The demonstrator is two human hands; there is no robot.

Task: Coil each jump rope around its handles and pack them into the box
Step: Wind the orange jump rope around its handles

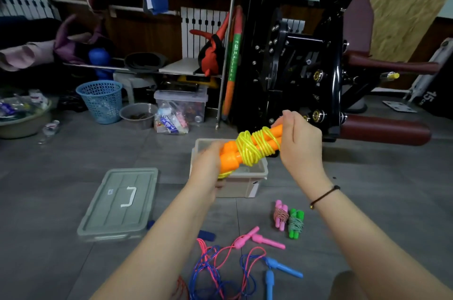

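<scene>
Hands up over the box (245, 184), left hand (208, 161) and right hand (300, 144) clamped on opposite ends of the orange handles (230, 160).

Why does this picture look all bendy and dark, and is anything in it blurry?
Head view: the wide-angle lens bends the edges, so both forearms look stretched. Head view: the light is dim, darkest at the back of the room. Head view: the left hand is smeared with blur where it grips the orange jump rope, while the right hand looks sharp.

A white "15" stood on a black object (435, 101) at far right; nothing else was legible.
</scene>
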